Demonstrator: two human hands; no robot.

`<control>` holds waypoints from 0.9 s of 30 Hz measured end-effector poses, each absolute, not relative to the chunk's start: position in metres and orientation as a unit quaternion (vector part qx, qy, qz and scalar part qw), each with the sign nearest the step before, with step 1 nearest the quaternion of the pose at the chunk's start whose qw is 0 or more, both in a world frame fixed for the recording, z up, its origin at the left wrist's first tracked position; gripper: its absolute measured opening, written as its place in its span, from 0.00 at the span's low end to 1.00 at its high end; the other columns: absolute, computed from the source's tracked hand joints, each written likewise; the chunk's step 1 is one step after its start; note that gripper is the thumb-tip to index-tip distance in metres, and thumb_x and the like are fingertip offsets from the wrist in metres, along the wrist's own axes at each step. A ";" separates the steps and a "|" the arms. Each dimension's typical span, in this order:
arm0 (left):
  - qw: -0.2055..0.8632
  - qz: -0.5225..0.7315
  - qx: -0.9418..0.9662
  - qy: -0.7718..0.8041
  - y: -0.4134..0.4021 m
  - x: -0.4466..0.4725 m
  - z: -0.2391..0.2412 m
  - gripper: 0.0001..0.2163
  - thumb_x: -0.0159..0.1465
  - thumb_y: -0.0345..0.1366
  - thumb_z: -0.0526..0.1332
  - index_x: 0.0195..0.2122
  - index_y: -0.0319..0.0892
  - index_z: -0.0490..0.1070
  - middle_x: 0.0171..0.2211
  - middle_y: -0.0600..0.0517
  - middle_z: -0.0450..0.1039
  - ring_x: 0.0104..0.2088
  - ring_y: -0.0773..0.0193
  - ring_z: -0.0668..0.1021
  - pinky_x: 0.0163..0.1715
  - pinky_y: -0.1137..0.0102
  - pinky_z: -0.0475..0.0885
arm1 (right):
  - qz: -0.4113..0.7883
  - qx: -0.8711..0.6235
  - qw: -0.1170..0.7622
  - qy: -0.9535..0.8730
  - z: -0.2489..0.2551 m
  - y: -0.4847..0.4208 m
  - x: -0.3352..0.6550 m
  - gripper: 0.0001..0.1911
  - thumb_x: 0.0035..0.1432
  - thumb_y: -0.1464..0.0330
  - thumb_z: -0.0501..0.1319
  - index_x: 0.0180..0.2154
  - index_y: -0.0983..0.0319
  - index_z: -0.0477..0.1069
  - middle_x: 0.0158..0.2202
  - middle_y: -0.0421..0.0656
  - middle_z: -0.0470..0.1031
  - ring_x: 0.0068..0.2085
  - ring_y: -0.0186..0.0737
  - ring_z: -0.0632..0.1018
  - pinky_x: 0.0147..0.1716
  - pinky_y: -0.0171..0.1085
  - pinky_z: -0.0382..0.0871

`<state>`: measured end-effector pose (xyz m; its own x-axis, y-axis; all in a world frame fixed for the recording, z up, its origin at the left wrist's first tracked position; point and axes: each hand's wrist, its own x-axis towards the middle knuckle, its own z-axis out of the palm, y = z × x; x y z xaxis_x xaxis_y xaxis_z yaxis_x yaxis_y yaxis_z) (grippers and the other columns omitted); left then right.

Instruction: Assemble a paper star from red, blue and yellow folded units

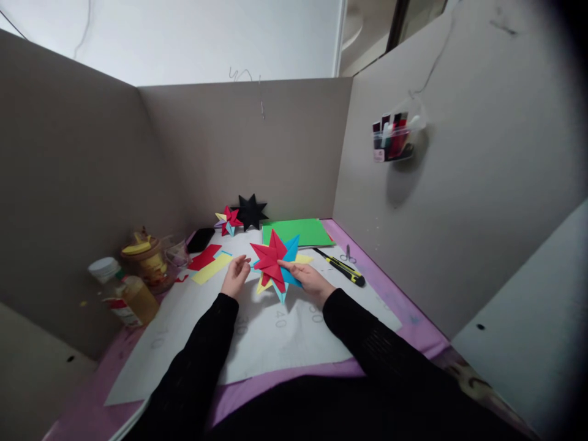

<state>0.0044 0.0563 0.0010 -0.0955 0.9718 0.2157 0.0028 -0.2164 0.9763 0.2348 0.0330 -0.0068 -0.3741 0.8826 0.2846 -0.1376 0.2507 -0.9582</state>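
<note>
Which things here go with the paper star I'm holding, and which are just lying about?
Likely in the job:
multicoloured paper star
red paper piece
yellow paper strip
green sheet
utility knife
scissors

Probably lying about:
black phone-like slab
capped bottle
hanging plastic tub
black star

Holding multicoloured paper star [270, 258] in right hand [311, 283] above white sheet [285, 346] on bench [413, 320]. Got left hand [235, 278] at its edge, can't confirm contact. Also see cutter [342, 268], scissors [348, 256] at right, green sheet [298, 233] behind, bottle [138, 299] at left.
</note>
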 end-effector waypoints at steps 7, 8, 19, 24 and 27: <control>0.418 0.616 0.509 0.433 0.052 0.000 0.010 0.19 0.47 0.47 0.67 0.36 0.40 0.73 0.37 0.47 0.76 0.41 0.60 0.76 0.42 0.68 0.68 | 0.515 -0.283 0.396 -0.706 -0.002 0.027 0.235 0.32 0.55 0.47 0.54 0.54 0.60 0.66 0.57 0.48 0.66 0.59 0.48 0.65 0.61 0.50 0.51; 0.421 0.618 0.503 0.433 0.050 -0.001 0.012 0.17 0.48 0.46 0.67 0.33 0.39 0.74 0.33 0.49 0.76 0.37 0.61 0.76 0.41 0.69 0.69 | 0.517 -0.281 0.387 -0.710 -0.002 0.026 0.234 0.32 0.55 0.47 0.53 0.54 0.60 0.66 0.57 0.48 0.66 0.59 0.48 0.65 0.61 0.50 0.51; 0.386 0.613 0.485 0.490 0.046 -0.003 0.018 0.09 0.47 0.41 0.64 0.22 0.41 0.72 0.24 0.54 0.71 0.29 0.65 0.71 0.30 0.72 0.65 | 0.543 -0.280 0.372 -0.699 -0.002 0.021 0.232 0.31 0.56 0.48 0.54 0.54 0.62 0.66 0.56 0.50 0.67 0.57 0.48 0.68 0.59 0.50 0.53; 0.371 0.604 0.480 0.517 0.052 -0.006 0.011 0.11 0.50 0.44 0.61 0.21 0.40 0.72 0.24 0.52 0.72 0.30 0.63 0.72 0.30 0.71 0.65 | 0.553 -0.287 0.369 -0.689 -0.003 0.019 0.232 0.32 0.54 0.47 0.55 0.52 0.62 0.68 0.54 0.50 0.69 0.54 0.49 0.70 0.57 0.50 0.57; 0.382 0.603 0.470 0.520 0.054 -0.006 0.010 0.12 0.49 0.44 0.61 0.21 0.40 0.71 0.24 0.52 0.71 0.30 0.63 0.72 0.30 0.71 0.64 | 0.555 -0.290 0.371 -0.686 -0.004 0.019 0.232 0.32 0.55 0.47 0.55 0.52 0.62 0.69 0.54 0.51 0.70 0.54 0.49 0.70 0.56 0.50 0.58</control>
<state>-0.0060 0.0536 0.0096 -0.2673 0.9487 0.1690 0.0288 -0.1674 0.9855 0.2318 0.0191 -0.0041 -0.5569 0.8093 0.1868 -0.0127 0.2165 -0.9762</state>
